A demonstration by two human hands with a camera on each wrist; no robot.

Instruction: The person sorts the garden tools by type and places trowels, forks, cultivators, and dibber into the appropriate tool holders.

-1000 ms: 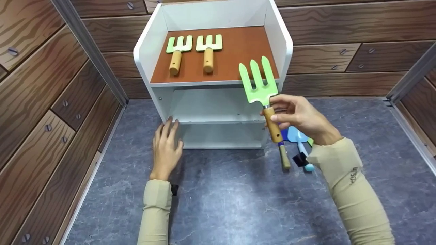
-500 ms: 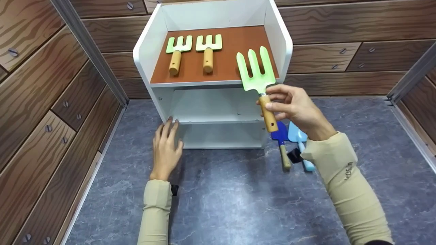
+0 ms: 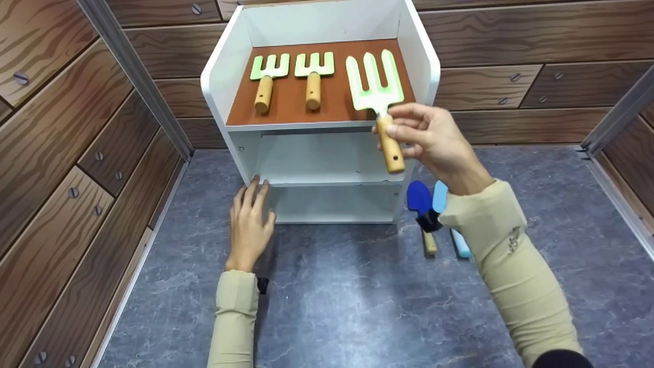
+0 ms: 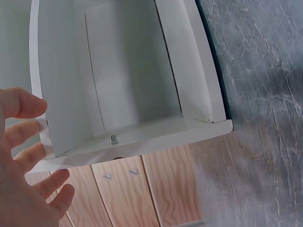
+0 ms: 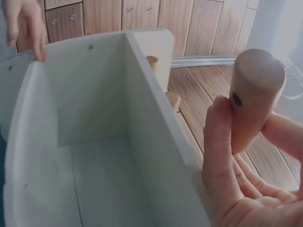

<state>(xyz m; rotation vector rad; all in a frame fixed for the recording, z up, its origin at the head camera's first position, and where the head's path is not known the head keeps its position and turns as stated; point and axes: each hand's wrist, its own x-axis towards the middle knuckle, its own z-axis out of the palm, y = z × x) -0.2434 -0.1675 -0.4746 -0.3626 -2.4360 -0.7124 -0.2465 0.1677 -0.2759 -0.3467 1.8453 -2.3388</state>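
The right hand (image 3: 434, 138) is raised ahead of the right side of the white shelf unit (image 3: 426, 56), wrist bent inward, with the forearm slanting up from the lower right in a beige sleeve (image 3: 516, 260). Its thumb and fingers are clamped on the wooden handle of the large green fork (image 3: 378, 97), close to the neck. The fork is held up near the front right corner of the brown top board (image 3: 286, 112), tines toward the back edge and handle end outside the front edge.

The left hand (image 3: 249, 222) reaches straight forward, palm down, its fingers apart and gripping nothing; the fingertips rest at the unit's left front edge, where the middle board meets the side panel.

On the top board lie two small forks, one (image 3: 263, 94) near the left edge, the other (image 3: 313, 92) around the middle, handles toward the front edge. Beside the unit's lower right front corner, a dark blue trowel (image 3: 420, 195) and a light blue trowel (image 3: 440, 197) lie on the marbled grey floor (image 3: 327, 306), partly hidden by the right wrist. Wood-patterned walls (image 3: 485, 36) surround it.
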